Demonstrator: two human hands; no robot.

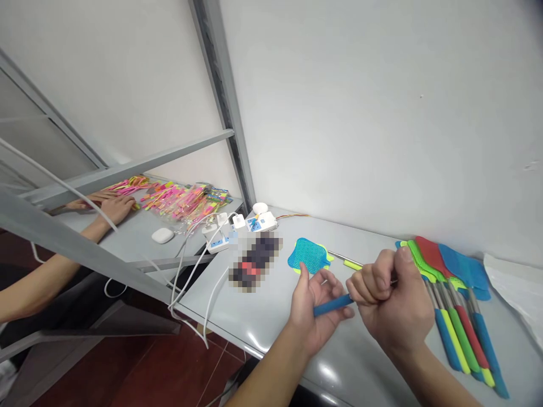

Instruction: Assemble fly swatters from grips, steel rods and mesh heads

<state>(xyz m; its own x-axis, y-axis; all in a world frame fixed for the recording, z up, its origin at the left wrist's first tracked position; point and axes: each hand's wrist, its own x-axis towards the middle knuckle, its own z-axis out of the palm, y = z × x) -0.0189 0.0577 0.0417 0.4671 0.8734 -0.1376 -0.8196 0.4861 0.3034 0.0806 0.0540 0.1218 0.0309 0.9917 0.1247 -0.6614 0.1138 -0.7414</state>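
Observation:
My right hand (392, 305) is closed in a fist around the shaft end of a blue fly swatter handle (333, 305). The handle's other end lies across the palm of my left hand (316, 305), whose thumb is lifted and fingers are loosely apart. What part of the swatter my right fist covers is hidden. Just beyond my hands, a blue swatter head (308, 255) rests over a yellow-green one on the table, near a metal rod with a yellow grip (352, 264). To the right lie several fly swatters (462, 316) in blue, green, red and yellow.
A blurred dark and red object (255, 263) lies left of my hands. Behind it are power strips (220, 242) with white cables (173, 282). A metal frame post (231, 113) divides the tables. On the left, a co-worker's hands (114, 206) touch colourful packaged items (186, 203). White plastic (515, 288) lies far right.

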